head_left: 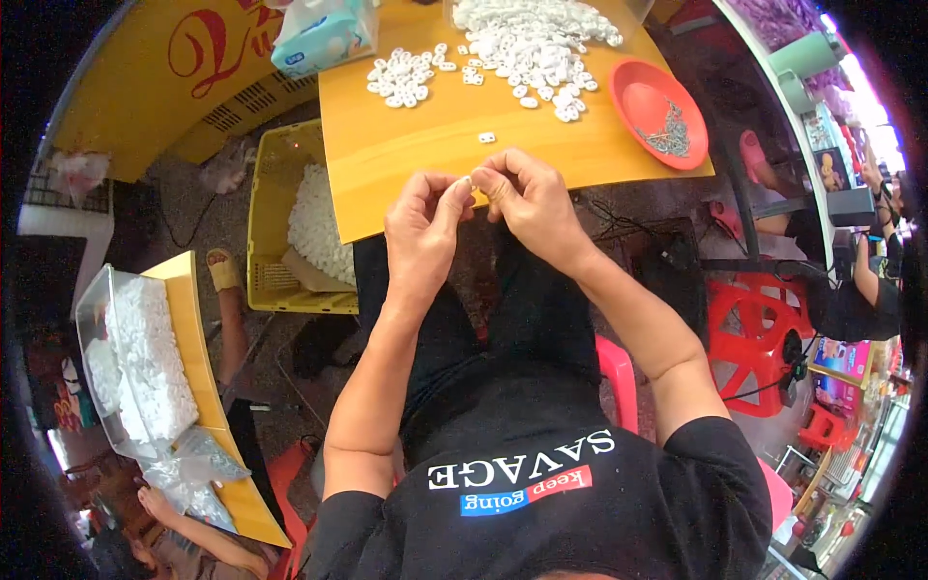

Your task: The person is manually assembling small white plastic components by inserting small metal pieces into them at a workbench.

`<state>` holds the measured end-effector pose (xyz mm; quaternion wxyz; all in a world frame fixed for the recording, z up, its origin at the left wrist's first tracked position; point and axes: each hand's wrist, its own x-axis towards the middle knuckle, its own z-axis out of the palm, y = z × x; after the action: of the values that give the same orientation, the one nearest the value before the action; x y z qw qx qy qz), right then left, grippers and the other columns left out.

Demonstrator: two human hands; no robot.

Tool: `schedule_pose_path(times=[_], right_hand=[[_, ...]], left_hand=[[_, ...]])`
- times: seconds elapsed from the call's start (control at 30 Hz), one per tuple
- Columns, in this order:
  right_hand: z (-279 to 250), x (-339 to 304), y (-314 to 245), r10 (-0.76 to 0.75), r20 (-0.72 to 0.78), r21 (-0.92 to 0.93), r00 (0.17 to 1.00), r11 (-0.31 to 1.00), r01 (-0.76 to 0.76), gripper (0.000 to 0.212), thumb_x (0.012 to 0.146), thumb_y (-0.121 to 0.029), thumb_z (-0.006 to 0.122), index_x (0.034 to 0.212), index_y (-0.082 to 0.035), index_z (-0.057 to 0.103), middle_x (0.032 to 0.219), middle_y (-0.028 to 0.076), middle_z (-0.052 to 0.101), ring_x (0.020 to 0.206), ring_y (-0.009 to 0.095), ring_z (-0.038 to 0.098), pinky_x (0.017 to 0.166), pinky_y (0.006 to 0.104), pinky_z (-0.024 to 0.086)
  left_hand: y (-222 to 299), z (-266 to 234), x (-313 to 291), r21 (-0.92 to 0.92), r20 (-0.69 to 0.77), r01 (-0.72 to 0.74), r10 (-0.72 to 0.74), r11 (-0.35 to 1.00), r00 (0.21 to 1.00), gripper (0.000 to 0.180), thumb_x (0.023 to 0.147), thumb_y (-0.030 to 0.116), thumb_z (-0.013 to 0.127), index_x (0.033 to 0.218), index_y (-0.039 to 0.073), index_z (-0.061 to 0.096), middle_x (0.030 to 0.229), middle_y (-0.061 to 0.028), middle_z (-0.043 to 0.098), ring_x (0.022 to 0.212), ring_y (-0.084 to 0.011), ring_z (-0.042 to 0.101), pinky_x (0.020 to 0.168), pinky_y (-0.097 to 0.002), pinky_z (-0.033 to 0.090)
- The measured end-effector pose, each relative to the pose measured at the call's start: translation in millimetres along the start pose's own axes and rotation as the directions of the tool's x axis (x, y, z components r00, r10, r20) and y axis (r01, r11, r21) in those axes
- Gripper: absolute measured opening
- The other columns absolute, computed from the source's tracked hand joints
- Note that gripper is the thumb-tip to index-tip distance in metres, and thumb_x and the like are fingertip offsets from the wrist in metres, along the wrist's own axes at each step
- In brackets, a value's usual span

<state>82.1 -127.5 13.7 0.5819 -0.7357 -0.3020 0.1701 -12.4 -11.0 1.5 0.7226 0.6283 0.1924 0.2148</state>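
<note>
Your left hand [422, 224] and right hand [527, 198], fingers together pinching a small white piece [466, 184], white pile [527, 43] at twelve o'clock on the surface [425, 135].

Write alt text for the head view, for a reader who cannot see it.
Seen from above, a seated person's left hand and right hand pinch a tiny white piece between fingertips at the edge of a yellow table. On the table lie piles of small white pieces and a red dish of small metal parts.

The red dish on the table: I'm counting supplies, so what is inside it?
The red dish holds a small heap of thin silvery metal pieces toward its near side; the remaining floor shows bare. Their exact kind is too small to tell.
</note>
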Motion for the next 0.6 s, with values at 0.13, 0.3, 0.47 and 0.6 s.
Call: schedule_pose_path(times=[0.13, 0.3, 0.47, 0.6], right_hand=[[12, -2, 2, 0.062, -0.06, 0.182, 0.996, 0.982, -0.05, 0.017, 0.093, -0.013, 0.063, 0.087, 0.003, 0.061, 0.072, 0.008, 0.063, 0.059, 0.012, 0.061, 0.05, 0.0263, 0.048], [15, 1, 14, 0.008, -0.047, 0.015, 0.999, 1.0, -0.007, 0.017, 0.092, -0.014, 0.063, 0.087, 0.003, 0.062, 0.073, 0.011, 0.064, 0.063, 0.017, 0.063, 0.056, 0.0309, 0.049], [-25, 28, 20, -0.114, 0.04, -0.233, 0.993, 0.965, 0.12, 0.019, 0.095, -0.018, 0.062, 0.091, 0.0, 0.065, 0.068, -0.001, 0.058, 0.056, 0.005, 0.053, 0.052, 0.0233, 0.044], [-69, 66, 35, -0.274, -0.115, -0.427, 0.955, 0.882, 0.202, 0.02, 0.092, -0.019, 0.064, 0.095, 0.0, 0.068, 0.074, 0.006, 0.064, 0.061, 0.011, 0.058, 0.057, 0.0266, 0.047]], left_hand=[[-5, 0, -2, 0.082, -0.029, -0.063, 0.066, 0.995, 0.997, 0.011, 0.093, 0.008, 0.063, 0.091, -0.003, 0.061, 0.076, -0.0042, 0.064, 0.07, -0.0078, 0.059, 0.063, -0.0225, 0.049], [-16, -5, 0, 0.066, -0.054, -0.027, 0.031, 0.997, 0.998, 0.011, 0.093, 0.009, 0.062, 0.091, -0.002, 0.061, 0.077, -0.0033, 0.064, 0.069, -0.0075, 0.059, 0.063, -0.0227, 0.049], [-19, -9, 4, 0.027, -0.015, -0.02, 0.02, 0.999, 1.0, 0.012, 0.094, 0.011, 0.062, 0.093, -0.001, 0.061, 0.079, -0.0032, 0.064, 0.071, -0.0075, 0.059, 0.065, -0.0222, 0.049], [-14, -11, 6, -0.017, -0.027, -0.021, 0.021, 1.0, 0.999, 0.013, 0.094, 0.012, 0.063, 0.094, -0.001, 0.061, 0.08, -0.0028, 0.064, 0.071, -0.0075, 0.059, 0.067, -0.0218, 0.05]])
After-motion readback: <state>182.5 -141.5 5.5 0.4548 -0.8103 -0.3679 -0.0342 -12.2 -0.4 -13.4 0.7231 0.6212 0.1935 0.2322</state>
